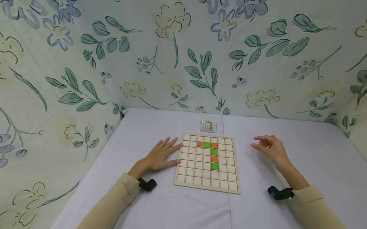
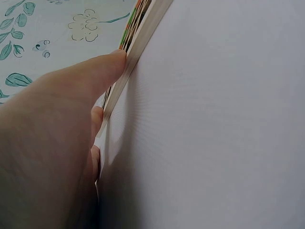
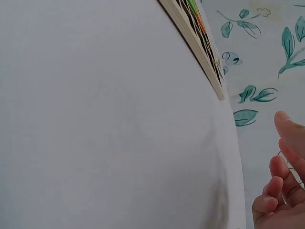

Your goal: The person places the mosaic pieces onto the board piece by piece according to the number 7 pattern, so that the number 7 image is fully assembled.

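A square wooden grid board (image 1: 206, 188) lies flat on the table, its cells mostly pale. Orange tiles (image 1: 214, 159) and green tiles (image 1: 214, 166) alternate in a short row that turns downward into a column. My left hand (image 1: 160, 156), fingers spread, touches the board's left edge; its thumb (image 2: 112, 64) meets the rim in the left wrist view. Raised to the right of the board is my right hand (image 1: 271, 150), thumb and forefinger apart, other fingers loosely curled, with nothing visible between them. An orange patch (image 1: 273, 136) peeks out behind that hand, mostly hidden.
Behind the board lies a small card (image 1: 208, 126) printed with a grid and a similar coloured pattern. White cloth (image 1: 156, 208) covers the table. Floral curtains (image 1: 169, 77) rise at its back and sides. A black wrist device (image 1: 147, 184) sits under the left cuff.
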`<state>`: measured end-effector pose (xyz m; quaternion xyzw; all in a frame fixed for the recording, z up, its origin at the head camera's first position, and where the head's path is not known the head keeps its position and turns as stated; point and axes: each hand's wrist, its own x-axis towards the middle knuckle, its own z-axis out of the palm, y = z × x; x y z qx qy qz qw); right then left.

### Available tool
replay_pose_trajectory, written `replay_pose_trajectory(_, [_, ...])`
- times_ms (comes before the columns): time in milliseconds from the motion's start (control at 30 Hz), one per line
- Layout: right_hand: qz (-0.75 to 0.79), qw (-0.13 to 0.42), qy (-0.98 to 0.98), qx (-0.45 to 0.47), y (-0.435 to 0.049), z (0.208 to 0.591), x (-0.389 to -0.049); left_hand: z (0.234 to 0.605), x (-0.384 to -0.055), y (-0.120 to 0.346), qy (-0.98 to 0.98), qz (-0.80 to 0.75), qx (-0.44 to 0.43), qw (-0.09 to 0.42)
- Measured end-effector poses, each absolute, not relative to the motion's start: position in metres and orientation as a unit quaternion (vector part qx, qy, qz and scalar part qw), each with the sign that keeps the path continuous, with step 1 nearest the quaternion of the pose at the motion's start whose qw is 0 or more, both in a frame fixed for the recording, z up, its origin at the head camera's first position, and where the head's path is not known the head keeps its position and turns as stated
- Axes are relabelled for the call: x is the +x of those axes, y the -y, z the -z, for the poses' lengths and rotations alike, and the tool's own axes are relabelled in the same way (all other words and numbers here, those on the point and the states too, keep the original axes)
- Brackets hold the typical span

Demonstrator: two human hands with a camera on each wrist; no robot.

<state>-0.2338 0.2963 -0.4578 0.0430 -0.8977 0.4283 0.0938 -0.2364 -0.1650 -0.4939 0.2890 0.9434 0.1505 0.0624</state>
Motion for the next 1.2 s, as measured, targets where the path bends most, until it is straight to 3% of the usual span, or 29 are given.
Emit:
replay_pose_trajectory(667, [-0.444,0.099,0.89,-0.026,-0.355,0.474,-0.253,0.493,-0.235,0.164,-0.943,-0.151,0.289,0.065])
replay_pose_trajectory(1200, [-0.433,0.092,0.885,-0.147,-0.361,0.476,-0.266,0.495,-0.236,0.164,-0.946,-0.145,0.283,0.062])
